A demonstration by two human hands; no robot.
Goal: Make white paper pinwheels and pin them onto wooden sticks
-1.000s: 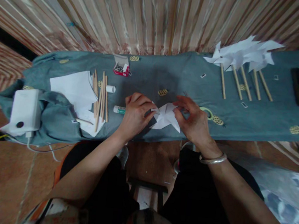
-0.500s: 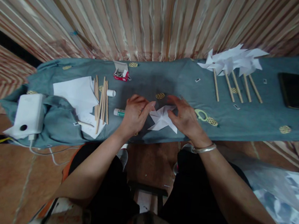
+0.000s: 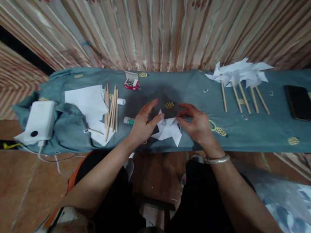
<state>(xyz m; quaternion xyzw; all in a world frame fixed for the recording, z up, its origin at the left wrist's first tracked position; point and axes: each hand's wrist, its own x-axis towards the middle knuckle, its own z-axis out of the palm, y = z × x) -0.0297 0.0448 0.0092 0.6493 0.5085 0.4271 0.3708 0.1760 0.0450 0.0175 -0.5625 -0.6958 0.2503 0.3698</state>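
Observation:
A folded white paper pinwheel [image 3: 168,129] lies on the cloth between my hands, without a stick. My left hand [image 3: 143,122] is open at its left, thumb and fingers spread, the thumb tip by the upper left blade. On the other side my right hand [image 3: 197,124] pinches the upper right blade between thumb and fingers. Left of my left hand lies a glue stick [image 3: 128,120], partly hidden by that hand, with its white cap [image 3: 121,101] lying apart. Green-handled scissors [image 3: 212,125] show partly behind my right hand.
Wooden sticks [image 3: 114,108] and white paper sheets [image 3: 86,100] lie at the left near a white power bank [image 3: 40,121]. A small red box of metal pins [image 3: 131,81] stands open behind. Several finished pinwheels [image 3: 239,74] and a dark phone [image 3: 300,103] lie at the right.
The pinwheel has turned slightly between my hands. My left fingers have spread away from it, and my right fingers have closed on a blade. The camera view has shifted a little.

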